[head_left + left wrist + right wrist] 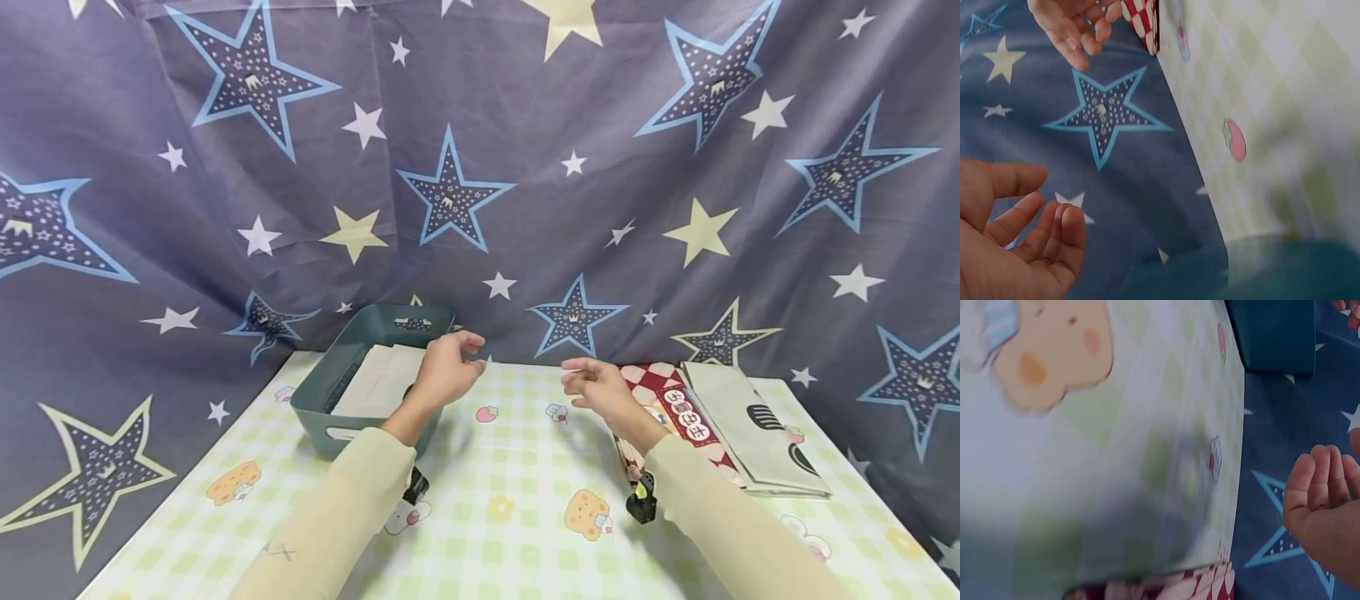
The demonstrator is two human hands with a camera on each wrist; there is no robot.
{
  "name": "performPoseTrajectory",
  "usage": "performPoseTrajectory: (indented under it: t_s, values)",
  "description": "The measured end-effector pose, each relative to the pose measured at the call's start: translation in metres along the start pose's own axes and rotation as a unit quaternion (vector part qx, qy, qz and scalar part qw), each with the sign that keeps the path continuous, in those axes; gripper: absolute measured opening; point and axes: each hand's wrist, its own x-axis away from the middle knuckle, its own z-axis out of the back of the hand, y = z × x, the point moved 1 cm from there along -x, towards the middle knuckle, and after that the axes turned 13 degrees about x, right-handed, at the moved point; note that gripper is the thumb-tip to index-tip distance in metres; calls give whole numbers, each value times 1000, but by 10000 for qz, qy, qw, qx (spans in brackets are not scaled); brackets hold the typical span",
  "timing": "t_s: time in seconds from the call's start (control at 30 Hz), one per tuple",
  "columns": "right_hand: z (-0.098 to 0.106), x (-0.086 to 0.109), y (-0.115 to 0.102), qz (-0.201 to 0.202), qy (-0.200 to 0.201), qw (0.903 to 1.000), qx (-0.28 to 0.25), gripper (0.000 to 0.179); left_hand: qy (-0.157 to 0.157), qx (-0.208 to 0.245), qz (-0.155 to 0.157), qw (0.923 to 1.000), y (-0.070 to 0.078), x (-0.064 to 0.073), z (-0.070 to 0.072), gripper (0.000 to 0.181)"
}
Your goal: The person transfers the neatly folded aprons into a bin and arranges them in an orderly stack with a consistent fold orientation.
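My left hand hovers over the right rim of a dark green plastic basket, its fingers loosely bent with nothing between them. Inside the basket lies a folded white cloth or bag. My right hand is raised at the left edge of a red and white checkered package with a printed label, and it holds nothing. In the left wrist view, the left hand shows relaxed, curved fingers. The right wrist view catches the right hand with its fingers side by side, loosely curled.
Right of the checkered package lies a folded pale bag with dark printed shapes. A table with a green checked cloth carries everything. Behind it hangs a dark blue curtain patterned with stars, meeting the table's back edge.
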Motion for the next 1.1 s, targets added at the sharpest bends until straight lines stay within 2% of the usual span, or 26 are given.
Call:
performPoseTrajectory:
  t_s: [0.2,0.43,0.67,0.8,0.93,1.1]
  values:
    - [21,5,11,-76,12,9999,101,35,-81,117,-122,9998,8,2,-22,31]
    - [42,9,23,-283,267,9990,197,37,-342,257,113,9990,11,6,-50,32]
    - [62,17,30,-239,391,9978,470,35,-501,219,76,9985,11,5,-77,32]
    - [74,23,35,-217,494,9962,678,33,-618,255,185,9976,11,7,-92,34]
    - [85,28,41,-272,580,9960,625,34,-791,310,344,9958,11,9,-108,34]
    - [96,33,47,-380,614,9953,650,36,-782,342,421,9955,11,11,-125,33]
